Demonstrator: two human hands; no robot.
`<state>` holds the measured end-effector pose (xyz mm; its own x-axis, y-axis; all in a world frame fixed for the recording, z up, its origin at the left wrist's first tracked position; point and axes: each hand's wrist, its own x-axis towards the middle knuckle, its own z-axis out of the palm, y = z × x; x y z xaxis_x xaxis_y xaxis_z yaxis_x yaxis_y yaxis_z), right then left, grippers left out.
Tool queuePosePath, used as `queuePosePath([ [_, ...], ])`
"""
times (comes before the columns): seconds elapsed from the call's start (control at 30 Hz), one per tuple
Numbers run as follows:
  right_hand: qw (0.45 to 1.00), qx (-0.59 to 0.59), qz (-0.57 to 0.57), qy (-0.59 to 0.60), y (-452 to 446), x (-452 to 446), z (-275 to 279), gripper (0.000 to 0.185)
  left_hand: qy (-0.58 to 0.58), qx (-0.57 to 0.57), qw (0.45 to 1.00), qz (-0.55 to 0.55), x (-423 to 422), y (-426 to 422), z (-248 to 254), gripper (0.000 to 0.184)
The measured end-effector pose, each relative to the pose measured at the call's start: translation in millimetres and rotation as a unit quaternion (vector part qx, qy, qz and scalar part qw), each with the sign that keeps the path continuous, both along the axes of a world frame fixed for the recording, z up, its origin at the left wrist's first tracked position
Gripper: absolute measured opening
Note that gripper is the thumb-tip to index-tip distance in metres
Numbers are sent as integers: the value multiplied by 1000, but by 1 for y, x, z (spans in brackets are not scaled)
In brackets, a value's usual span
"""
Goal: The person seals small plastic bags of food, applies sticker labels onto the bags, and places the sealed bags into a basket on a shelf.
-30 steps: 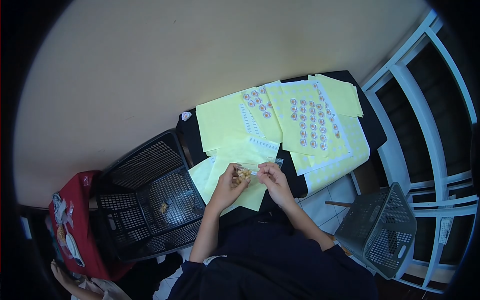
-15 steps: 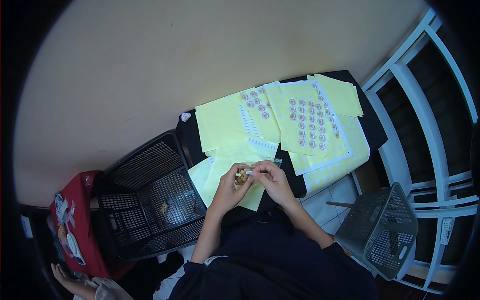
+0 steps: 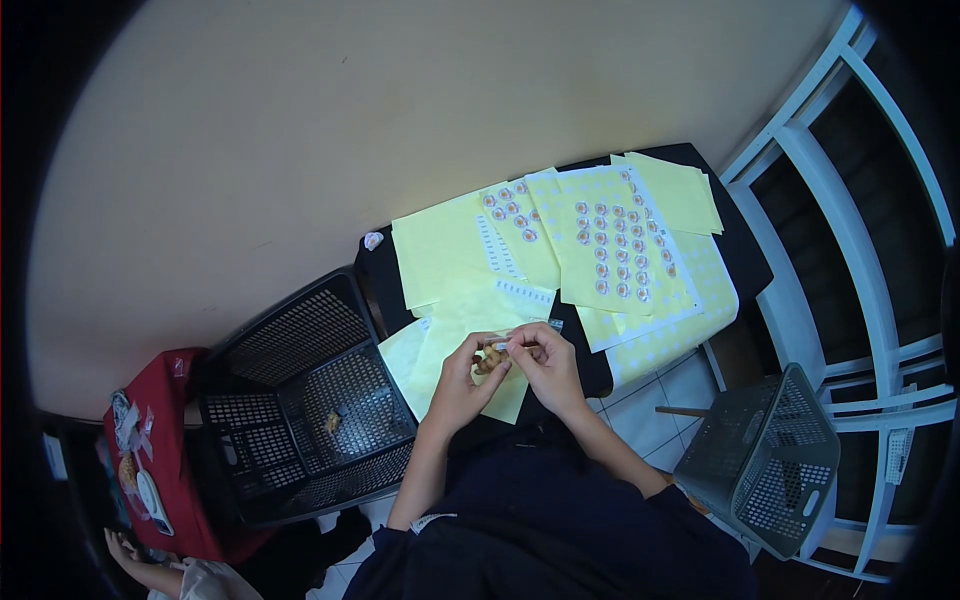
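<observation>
A small clear bag of light brown pieces point(image 3: 489, 359) is held between both hands above yellow sheets point(image 3: 468, 308). My left hand point(image 3: 461, 385) wraps round the bag's left side, with the thumb across its front. At the bag's upper right, my right hand point(image 3: 548, 368) pinches a small white label point(image 3: 502, 346) against it. Part of the bag is hidden behind the fingers. Further right on the table lie sheets with rows of round orange and white stickers point(image 3: 621, 250).
A black crate point(image 3: 343, 385) with a small bag inside stands at the left. Beyond it are a red-covered surface point(image 3: 177, 450) and another person's hand point(image 3: 122, 548). A grey-green basket point(image 3: 765, 455) stands at the right, near a white frame.
My right hand has moved left and closer over the bag, bringing the white label from beside the bag onto its upper part. My left hand still holds the bag.
</observation>
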<state>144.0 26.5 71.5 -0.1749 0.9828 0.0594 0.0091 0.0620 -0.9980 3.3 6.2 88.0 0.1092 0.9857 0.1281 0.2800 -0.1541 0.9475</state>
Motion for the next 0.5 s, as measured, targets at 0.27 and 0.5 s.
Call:
queuePosePath([
  [0.27,995,79,-39,-57,-12,-6,12,8,-54,-14,998,12,1,-11,-13,21],
  [0.5,980,161,-71,-87,-25,-15,13,8,-142,-36,987,64,6,-24,-19,13],
])
